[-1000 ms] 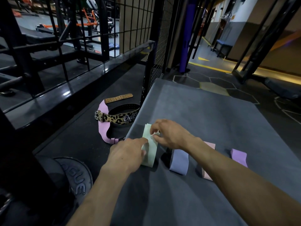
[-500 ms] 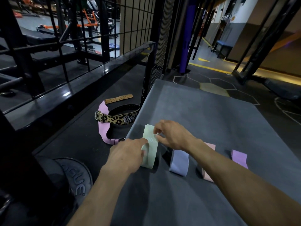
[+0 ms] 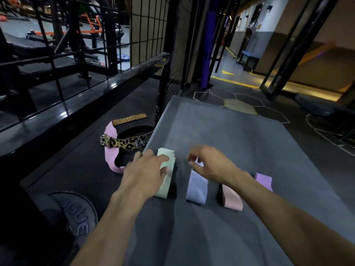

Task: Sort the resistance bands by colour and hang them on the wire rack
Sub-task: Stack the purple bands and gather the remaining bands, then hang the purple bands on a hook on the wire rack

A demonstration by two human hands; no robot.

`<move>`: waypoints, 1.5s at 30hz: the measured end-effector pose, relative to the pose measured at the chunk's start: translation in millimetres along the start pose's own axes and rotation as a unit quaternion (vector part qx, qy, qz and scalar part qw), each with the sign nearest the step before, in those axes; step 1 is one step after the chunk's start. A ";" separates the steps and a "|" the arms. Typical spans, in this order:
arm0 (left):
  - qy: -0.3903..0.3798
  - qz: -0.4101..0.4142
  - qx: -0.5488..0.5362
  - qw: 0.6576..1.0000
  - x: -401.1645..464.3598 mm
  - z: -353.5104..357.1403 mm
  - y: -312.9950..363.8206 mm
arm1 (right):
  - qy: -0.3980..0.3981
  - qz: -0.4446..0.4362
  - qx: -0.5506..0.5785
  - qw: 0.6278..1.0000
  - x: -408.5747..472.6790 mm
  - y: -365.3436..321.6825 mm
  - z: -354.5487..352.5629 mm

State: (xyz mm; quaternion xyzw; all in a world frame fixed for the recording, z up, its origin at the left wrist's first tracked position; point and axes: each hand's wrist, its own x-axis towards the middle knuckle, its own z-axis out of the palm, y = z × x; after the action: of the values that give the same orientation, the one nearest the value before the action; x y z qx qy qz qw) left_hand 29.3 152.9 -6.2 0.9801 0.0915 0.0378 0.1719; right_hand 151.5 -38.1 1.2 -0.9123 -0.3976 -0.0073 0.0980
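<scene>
Both forearms bare to the frame edge, no sleeves, left hand (image 3: 146,169) and right hand (image 3: 209,164) ungloved

floor (image 3: 240,93): dark, hexagon lines | purple post (image 3: 208,41) | blue bench (image 3: 248,61) | dim light
</scene>
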 end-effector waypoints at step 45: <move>-0.001 0.122 -0.088 0.989 -24.3 34.6 93.1 | -0.021 0.503 0.162 0.849 -205.3 129.3 5.7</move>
State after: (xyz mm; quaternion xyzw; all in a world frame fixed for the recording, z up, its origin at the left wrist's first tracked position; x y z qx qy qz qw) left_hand 24.5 50.7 -7.7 0.9651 -0.0328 0.0656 0.2513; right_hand 104.8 -271.7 -45.5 -0.9586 0.1186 0.1265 0.2260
